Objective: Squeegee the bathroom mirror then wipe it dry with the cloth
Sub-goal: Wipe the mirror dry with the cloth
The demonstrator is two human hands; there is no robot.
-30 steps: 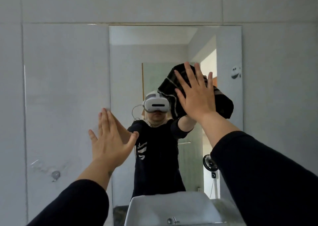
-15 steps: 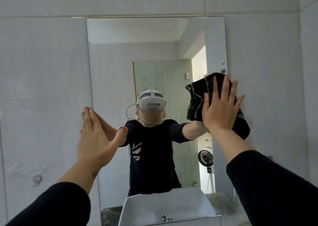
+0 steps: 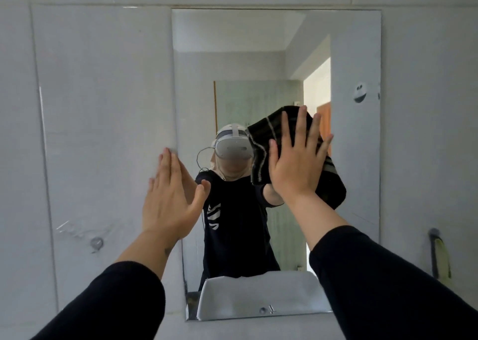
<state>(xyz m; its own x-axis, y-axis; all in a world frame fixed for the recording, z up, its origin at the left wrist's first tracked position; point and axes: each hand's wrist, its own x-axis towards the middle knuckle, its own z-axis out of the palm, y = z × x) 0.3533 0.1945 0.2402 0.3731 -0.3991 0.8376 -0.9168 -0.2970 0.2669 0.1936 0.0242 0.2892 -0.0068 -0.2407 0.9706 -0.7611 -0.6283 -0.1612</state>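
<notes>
Dark cloth with pale stripes (image 3: 261, 143), pressed flat against the frameless rectangular wall mirror (image 3: 357, 158) by the right hand (image 3: 297, 166). The palm lies on the fabric with all fingers spread wide and nothing pinched. The cloth now sits near the centre of the glass, toward 3 o'clock of the reflected headset. Half a second ago it lay nearer the mirror's right edge, and a second ago it was again near the middle, so the hand is sweeping side to side across the mid-height band.

The left hand (image 3: 170, 200) is open, fingers together and pointing to 12 o'clock, resting at the mirror's left edge at about 9 o'clock, where glass meets the pale grey wall tile (image 3: 103, 132). It holds nothing and appears to brace the body.

A dark-handled tool with a yellow-green part (image 3: 439, 254) hangs on the wall at 4 o'clock; whether it is the squeegee cannot be told. Judged from the cloth at work, the drying stage is under way, with the upper and lower bands likely outstanding.
</notes>
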